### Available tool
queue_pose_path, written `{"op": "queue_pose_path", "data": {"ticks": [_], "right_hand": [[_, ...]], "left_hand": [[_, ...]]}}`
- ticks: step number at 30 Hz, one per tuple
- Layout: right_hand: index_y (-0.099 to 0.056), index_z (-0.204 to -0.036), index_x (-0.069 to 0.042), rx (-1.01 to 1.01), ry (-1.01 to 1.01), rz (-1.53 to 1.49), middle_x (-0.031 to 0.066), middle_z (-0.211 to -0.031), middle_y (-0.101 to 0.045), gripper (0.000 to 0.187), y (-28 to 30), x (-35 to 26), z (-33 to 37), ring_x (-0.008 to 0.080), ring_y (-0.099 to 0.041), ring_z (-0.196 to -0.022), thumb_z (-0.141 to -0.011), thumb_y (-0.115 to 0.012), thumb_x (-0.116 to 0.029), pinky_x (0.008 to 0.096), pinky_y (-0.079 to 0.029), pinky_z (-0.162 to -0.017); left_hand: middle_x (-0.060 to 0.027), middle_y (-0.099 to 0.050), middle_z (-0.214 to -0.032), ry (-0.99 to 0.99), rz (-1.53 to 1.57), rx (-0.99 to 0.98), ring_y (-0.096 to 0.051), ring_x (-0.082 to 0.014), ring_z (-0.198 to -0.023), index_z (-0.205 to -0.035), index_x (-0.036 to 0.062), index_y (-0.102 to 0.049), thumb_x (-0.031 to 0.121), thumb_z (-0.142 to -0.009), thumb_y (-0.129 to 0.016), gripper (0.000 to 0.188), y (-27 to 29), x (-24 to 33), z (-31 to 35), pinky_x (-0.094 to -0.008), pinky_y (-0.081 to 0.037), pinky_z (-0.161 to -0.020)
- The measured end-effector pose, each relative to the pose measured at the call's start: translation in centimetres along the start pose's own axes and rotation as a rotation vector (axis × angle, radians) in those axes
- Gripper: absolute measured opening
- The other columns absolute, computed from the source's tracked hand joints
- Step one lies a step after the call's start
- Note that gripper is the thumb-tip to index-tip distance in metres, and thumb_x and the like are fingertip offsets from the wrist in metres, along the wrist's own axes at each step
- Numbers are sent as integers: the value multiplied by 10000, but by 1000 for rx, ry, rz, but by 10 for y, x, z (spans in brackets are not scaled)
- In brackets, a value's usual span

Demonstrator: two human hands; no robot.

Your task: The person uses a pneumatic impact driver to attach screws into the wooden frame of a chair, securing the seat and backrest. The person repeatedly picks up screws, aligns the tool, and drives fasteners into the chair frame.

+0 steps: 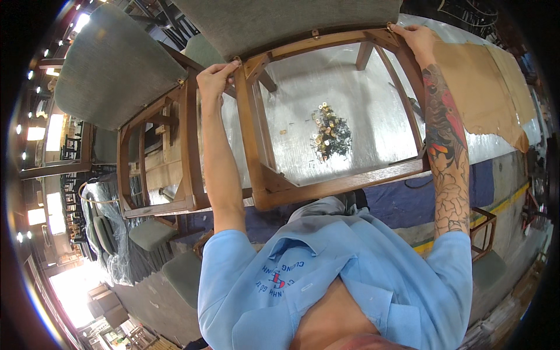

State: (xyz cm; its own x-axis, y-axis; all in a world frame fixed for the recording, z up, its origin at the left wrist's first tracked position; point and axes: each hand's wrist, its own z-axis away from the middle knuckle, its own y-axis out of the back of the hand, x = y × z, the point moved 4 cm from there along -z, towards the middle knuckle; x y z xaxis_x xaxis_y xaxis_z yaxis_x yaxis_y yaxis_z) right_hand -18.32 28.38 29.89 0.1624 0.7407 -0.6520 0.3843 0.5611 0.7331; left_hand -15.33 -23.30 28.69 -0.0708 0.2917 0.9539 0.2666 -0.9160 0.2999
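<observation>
A brown wooden chair frame (252, 134) stands in front of me, its seat opening uncovered and its grey upholstered back (291, 20) at the far side. My left hand (214, 84) is closed at the frame's far left corner, thumb and fingers pinching a small metal bracket (237, 59). At the far right corner, my right hand (417, 42) pinches another small metal bracket (389, 25). Between them a third bracket (316, 34) sits on the far rail. Through the opening shows a pile of brass-coloured brackets and dark screws (331, 137) on a plastic-covered surface (291, 157).
A second chair (189, 140) with a grey back (116, 70) stands close on the left. Brown cardboard (475, 87) lies to the right on the plastic. Grey padded seats (153, 234) and plastic-wrapped pieces (108, 227) are lower left. Blue sheeting (402, 204) hangs along the near edge.
</observation>
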Motion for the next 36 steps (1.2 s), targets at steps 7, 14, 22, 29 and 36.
{"op": "queue_pose_path", "data": {"ticks": [7,14,22,29,36], "right_hand": [[-738,-929,-32,49,-15,-87,89,-864,-708,559,-3,21,-15,197,-653,-762,-750,-729,-561,321,-497,-694],[-572,-975,-52,-402,-310,-749,36,-640,-523,324,5,27,12,164,-504,-534,-907,-594,-368,272,-430,-504],[-642,-1124,-43,-652,-246,-86,24,-987,-651,373,-27,289,62,94,-592,-860,-959,-538,-360,261,-486,-689],[-628,-1138,-31,-729,-280,165,33,-979,-649,368,-91,376,110,107,-599,-855,-928,-567,-328,273,-496,-699],[-615,-1151,-19,-674,-298,187,42,-971,-646,375,-86,394,118,119,-607,-851,-897,-596,-296,284,-506,-708]], "left_hand": [[0,-601,-683,-11,157,53,-545,-60,-581,-906,-13,-706,278,-788,-801,328,-10,-18,0,-201,-407,-504],[-62,-649,-815,204,578,298,-610,-160,-732,-898,-25,-667,315,-895,-656,341,22,-158,83,-279,-478,-612],[-167,-654,-789,882,-214,-384,-618,-334,-707,-874,-16,-632,245,-875,-610,262,-54,-324,369,-387,-496,-662],[-224,-573,-1109,348,-587,-57,-526,-422,-1074,-1143,7,-555,229,-821,-650,402,-216,-278,334,-478,-420,-892],[-196,-480,-1256,-174,-910,-253,-487,-373,-1132,-1211,86,-562,46,-709,-701,523,-304,-254,266,-474,-377,-940]]}}
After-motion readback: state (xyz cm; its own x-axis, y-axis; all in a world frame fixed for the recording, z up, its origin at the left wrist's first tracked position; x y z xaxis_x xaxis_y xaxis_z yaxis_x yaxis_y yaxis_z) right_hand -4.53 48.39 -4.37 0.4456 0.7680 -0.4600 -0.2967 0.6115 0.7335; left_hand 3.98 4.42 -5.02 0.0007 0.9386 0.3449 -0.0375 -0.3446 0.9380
